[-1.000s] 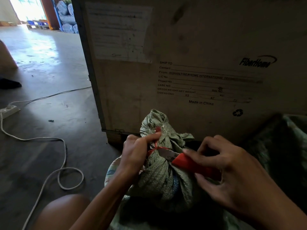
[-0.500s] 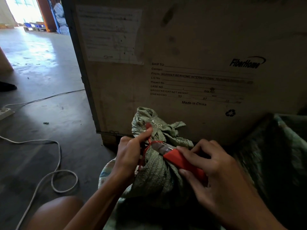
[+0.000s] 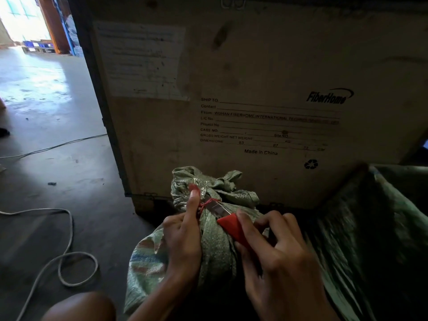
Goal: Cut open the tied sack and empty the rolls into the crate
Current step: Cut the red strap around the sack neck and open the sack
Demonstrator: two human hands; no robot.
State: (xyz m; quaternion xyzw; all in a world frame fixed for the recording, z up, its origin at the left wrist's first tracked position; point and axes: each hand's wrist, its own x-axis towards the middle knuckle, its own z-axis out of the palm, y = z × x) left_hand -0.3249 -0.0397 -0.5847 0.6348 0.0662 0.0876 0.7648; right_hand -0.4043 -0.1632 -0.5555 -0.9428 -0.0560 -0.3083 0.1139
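Overhead, a large brown plywood shipping crate (image 3: pixel 266 89) printed with black address lines fills the background, its top cut off by the frame; a faded paper label (image 3: pixel 141 61) on it is illegible. The grey concrete floor (image 3: pixel 58 147) carries a looped pale cable (image 3: pixel 67 251), its ends out of view. To the right lies a second dark green woven sack (image 3: pixel 370 239), blurred and partly out of frame. The green woven plastic sack (image 3: pixel 215 246) stands against the crate's base, its gathered neck bound with thin red string (image 3: pixel 205 203); contents are hidden. The left hand (image 3: pixel 183 239) grips the neck, thumb pressed upward beside the tie. The right hand (image 3: pixel 275 256) pinches a red-handled utility knife (image 3: pixel 231 224), blade tip at the string. Whether the string is severed cannot be determined.
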